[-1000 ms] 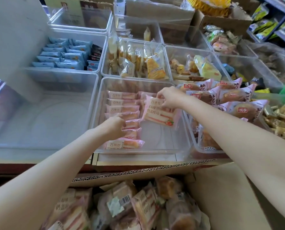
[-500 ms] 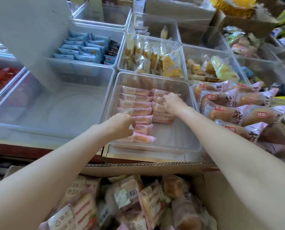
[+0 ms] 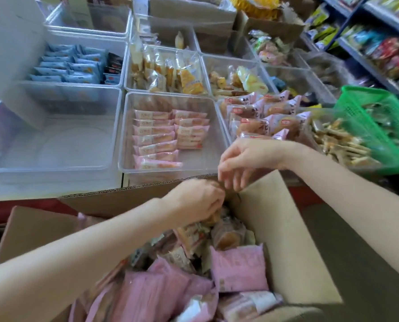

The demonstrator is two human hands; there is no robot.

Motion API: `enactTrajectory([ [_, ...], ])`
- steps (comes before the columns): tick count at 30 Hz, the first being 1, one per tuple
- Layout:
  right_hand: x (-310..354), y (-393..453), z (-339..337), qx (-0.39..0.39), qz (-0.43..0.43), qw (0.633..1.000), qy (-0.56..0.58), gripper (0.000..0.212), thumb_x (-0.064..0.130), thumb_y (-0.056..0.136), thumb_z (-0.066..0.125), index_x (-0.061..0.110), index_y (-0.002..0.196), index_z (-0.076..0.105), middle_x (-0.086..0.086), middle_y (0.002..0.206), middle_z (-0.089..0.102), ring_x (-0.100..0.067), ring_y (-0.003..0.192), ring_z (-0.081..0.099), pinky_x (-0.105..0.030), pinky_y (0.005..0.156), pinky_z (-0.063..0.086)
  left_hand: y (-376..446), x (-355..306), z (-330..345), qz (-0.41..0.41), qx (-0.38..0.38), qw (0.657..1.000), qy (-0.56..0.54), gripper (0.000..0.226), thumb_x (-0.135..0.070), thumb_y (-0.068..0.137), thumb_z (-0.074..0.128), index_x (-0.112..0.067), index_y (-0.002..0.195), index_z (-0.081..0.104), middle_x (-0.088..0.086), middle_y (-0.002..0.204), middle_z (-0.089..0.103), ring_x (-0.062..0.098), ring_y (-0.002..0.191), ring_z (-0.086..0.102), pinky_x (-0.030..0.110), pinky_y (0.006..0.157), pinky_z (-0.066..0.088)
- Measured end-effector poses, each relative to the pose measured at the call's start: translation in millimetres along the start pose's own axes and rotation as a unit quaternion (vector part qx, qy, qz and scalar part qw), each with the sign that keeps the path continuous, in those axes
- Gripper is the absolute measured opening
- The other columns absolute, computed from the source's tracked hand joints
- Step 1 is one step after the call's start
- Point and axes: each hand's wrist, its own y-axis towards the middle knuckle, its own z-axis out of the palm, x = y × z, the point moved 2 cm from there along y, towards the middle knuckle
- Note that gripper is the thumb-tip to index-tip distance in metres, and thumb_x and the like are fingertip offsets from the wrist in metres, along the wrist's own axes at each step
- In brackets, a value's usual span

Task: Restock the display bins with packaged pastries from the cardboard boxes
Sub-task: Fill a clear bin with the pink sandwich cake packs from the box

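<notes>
1. Packaged pastries in pink and clear wrappers (image 3: 238, 270) fill the open brown cardboard box (image 3: 286, 240) at the near edge. The left hand (image 3: 198, 201) reaches into the far end of the box, fingers curled down among the packets; motion blur hides whether they clamp one.
2. Right hand (image 3: 247, 161) hangs above the box's far rim, just beside the left hand, fingers loosely bent and spread downward, holding nothing.
3. Clear plastic display bin (image 3: 124, 135), straight beyond the box: two rows of pink-wrapped sandwich cakes (image 3: 154, 138) lying flat and overlapped, a long left row and a short right row. Near right floor of the bin bare.
4. Clear bin to the right (image 3: 224, 117): round brown pastries in pink-ended wrappers (image 3: 263, 112), heaped.
5. Clear bin to the left (image 3: 54, 145): a white board (image 3: 10, 54) leans over its far corner.
6. Rear bins: light blue packets (image 3: 66, 66); yellow cakes in clear wrappers (image 3: 170, 70), standing.
7. Green plastic mesh basket (image 3: 368, 101), far right: pale stick-shaped snacks (image 3: 340, 145) beside it.
8. Shelves at top right: blurred, contents unreadable. Box's near edge cut off by the frame.
</notes>
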Motion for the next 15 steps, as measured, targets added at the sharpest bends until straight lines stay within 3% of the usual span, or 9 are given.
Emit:
enactTrajectory([
  [3, -50.0, 8.0, 42.2, 0.057, 0.101, 0.990, -0.075, 0.014, 0.011, 0.094, 0.053, 0.003, 0.100, 0.063, -0.014, 0.089, 0.068, -0.014, 0.055, 0.066, -0.021, 0.052, 0.054, -10.4, -5.5, 41.7, -0.033, 0.200, 0.978, 0.053, 0.024, -0.020, 0.092, 0.040, -0.014, 0.103, 0.061, 0.003, 0.106, 0.063, 0.026, 0.097, 0.061, 0.035, 0.078, 0.049],
  [5, -81.5, 26.8, 77.8, 0.085, 0.146, 0.969, -0.178, 0.026, 0.012, 0.090, 0.056, 0.001, 0.114, 0.059, -0.010, 0.084, 0.064, -0.012, 0.049, 0.064, -0.023, 0.048, 0.053, -16.0, 6.2, 57.0, -0.044, 0.254, 0.963, 0.080, 0.024, -0.022, 0.091, 0.046, -0.014, 0.105, 0.064, 0.003, 0.103, 0.066, 0.026, 0.095, 0.063, 0.034, 0.078, 0.052],
  [8, -107.0, 50.9, 122.5, 0.121, 0.153, 0.953, -0.232, 0.030, 0.016, 0.087, 0.062, 0.014, 0.117, 0.060, -0.008, 0.100, 0.061, -0.015, 0.061, 0.063, -0.024, 0.051, 0.052, -25.2, 24.0, 69.6, -0.095, 0.266, 0.958, 0.057, 0.021, -0.019, 0.089, 0.049, -0.014, 0.100, 0.065, 0.006, 0.095, 0.067, 0.027, 0.087, 0.063, 0.035, 0.075, 0.053],
  [10, -111.2, 59.3, 141.8, 0.186, 0.129, 0.933, -0.279, 0.035, 0.017, 0.088, 0.061, 0.022, 0.122, 0.055, -0.004, 0.122, 0.054, -0.021, 0.091, 0.062, -0.029, 0.071, 0.054, -30.4, 28.4, 69.3, -0.130, 0.263, 0.956, 0.024, 0.023, -0.016, 0.089, 0.046, -0.014, 0.103, 0.065, 0.008, 0.099, 0.066, 0.028, 0.090, 0.062, 0.034, 0.076, 0.051],
  [12, -108.4, 62.9, 150.9, 0.228, 0.112, 0.918, -0.305, 0.034, 0.013, 0.085, 0.064, 0.020, 0.118, 0.055, -0.001, 0.108, 0.056, -0.024, 0.092, 0.062, -0.033, 0.071, 0.054, -31.9, 30.9, 60.5, -0.165, 0.243, 0.956, -0.023, 0.025, -0.013, 0.088, 0.046, -0.014, 0.103, 0.067, 0.006, 0.101, 0.067, 0.026, 0.092, 0.061, 0.031, 0.077, 0.050],
  [15, -81.5, 57.8, 133.3, 0.181, 0.035, 0.933, -0.309, 0.018, 0.007, 0.077, 0.069, 0.018, 0.086, 0.059, -0.001, 0.080, 0.060, -0.019, 0.067, 0.062, -0.029, 0.055, 0.052, -28.6, 37.4, 44.4, -0.235, 0.237, 0.929, -0.159, 0.023, -0.010, 0.086, 0.048, -0.016, 0.095, 0.069, 0.002, 0.091, 0.069, 0.017, 0.081, 0.064, 0.024, 0.068, 0.051],
])
